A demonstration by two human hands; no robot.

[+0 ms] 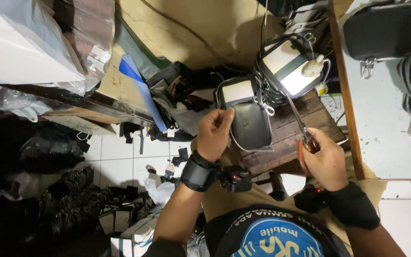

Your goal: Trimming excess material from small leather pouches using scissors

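- While clamped by the thumb along its left edge, black zip pouch (pixel 251 126) held by left hand (pixel 213 133) over the near left corner of the dark wooden stool top (pixel 300 128), flat face up, a thin pale cord looping out below its lower edge.
- Right hand (pixel 327 164) closed around the orange handles of scissors (pixel 300 124), blades pointing up and left, tips near the pouch's upper right corner, beside a small metal clip there.
- Black wrist straps on both forearms, each with a small black device (pixel 236 179) showing a red light.
- Just behind the pouch, on the far edge of the stool top, a stack of similar pouches (pixel 286 66) with pale card inserts and metal clips, a white round piece resting on the top one.
- To the right, edge of a pale worktop (pixel 386 138) with more black pouches (pixel 386 31) near its far edge, metal clips hanging off them.
- To the left, a blue strip (pixel 141 90) and black scraps against brown board; white plastic bags (pixel 24 43) at the far left.
- Below left, white tiled floor (pixel 115 162) strewn with black offcuts and bundles of finished pieces.
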